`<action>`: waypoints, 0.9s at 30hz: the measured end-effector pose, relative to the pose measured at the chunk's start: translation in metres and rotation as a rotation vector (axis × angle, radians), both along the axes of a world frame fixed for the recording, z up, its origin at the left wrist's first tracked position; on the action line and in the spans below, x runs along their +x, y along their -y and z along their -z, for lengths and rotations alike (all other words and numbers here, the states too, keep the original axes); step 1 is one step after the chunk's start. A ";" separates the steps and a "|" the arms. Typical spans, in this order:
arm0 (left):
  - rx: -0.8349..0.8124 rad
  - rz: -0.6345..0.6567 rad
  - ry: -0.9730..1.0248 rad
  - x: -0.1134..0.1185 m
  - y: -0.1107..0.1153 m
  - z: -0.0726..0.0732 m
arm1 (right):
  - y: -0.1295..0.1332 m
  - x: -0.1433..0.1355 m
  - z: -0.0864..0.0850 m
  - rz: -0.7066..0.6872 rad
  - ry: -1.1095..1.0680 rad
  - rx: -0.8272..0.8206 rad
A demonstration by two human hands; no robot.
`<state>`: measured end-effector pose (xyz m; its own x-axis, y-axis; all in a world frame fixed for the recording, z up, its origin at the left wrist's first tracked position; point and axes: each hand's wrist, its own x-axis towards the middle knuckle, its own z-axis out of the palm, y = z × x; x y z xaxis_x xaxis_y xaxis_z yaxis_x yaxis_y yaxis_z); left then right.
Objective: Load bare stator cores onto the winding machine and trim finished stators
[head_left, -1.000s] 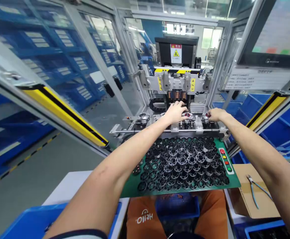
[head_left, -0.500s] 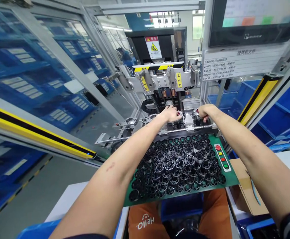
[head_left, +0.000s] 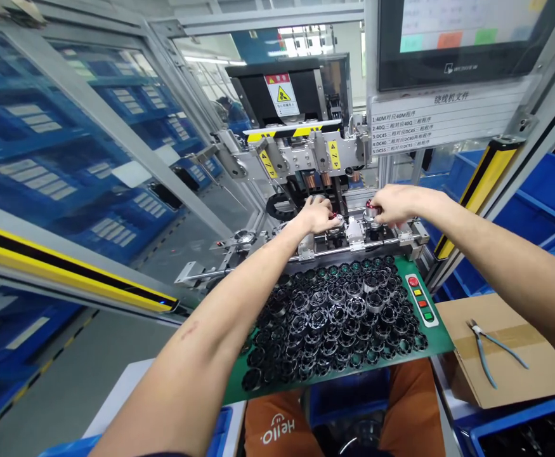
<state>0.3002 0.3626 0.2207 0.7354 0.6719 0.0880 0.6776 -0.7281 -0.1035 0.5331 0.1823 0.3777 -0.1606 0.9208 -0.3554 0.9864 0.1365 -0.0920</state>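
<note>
Red-edged parts: we count two, both just beyond the far edge of the green board (head_left: 441, 341). The right red-edged part (head_left: 369, 204) is pinched between thumb and fingers of the right hand (head_left: 395, 203); we cannot tell whether it is clear of its metal seat. The left red-edged part (head_left: 335, 215) is at the fingertips of the left hand (head_left: 317, 216); gripped or merely touched, we cannot tell. One bracket (head_left: 354, 233) stands between the hands.

On the board, the rings (head_left: 337, 314), dark and silvery, overlap too much to count; we put them at several dozen. They end just short of its near edge, leaving a narrow green margin. Near its right edge lies one control strip (head_left: 420, 299) with four buttons.

Beyond the board and above the hands, one machine head (head_left: 300, 154) carries two yellow warning labels, with open air between its underside and the knuckles. Two copper-coloured cylinders (head_left: 310, 181) show beneath.

Right of the board: one cardboard box (head_left: 534, 381), bearing one pair of pliers (head_left: 477, 330), handles spread, well inside the box edges. One yellow bar (head_left: 68, 263) runs left of the board, another (head_left: 484, 184) beyond its right side; both forearms pass between them.
</note>
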 end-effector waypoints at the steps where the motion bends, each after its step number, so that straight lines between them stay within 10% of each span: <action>1: -0.001 -0.002 0.007 -0.001 0.002 -0.001 | 0.020 -0.003 -0.001 -0.072 -0.002 0.031; 7: 0.002 -0.020 0.046 0.001 0.016 -0.014 | 0.154 -0.022 0.010 -0.317 -0.208 0.071; 12: 0.074 -0.047 0.195 -0.015 0.033 -0.095 | 0.242 -0.032 0.042 -0.273 -0.440 -0.123; 17: 0.052 0.177 0.302 -0.100 0.126 -0.149 | 0.281 -0.051 0.059 -0.236 -0.432 -0.148; 21: -0.265 0.110 0.245 -0.201 0.222 -0.107 | 0.270 -0.093 0.059 -0.406 -0.462 -0.174; 27: -0.402 -0.265 0.147 -0.328 0.310 0.025 | 0.212 -0.228 0.103 -0.736 -0.290 0.037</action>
<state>-0.0276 0.0522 0.1961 0.5339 0.8361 -0.1265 0.8312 -0.4914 0.2602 0.3048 -0.0294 0.2747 -0.8146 0.5523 -0.1771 0.5786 0.7527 -0.3142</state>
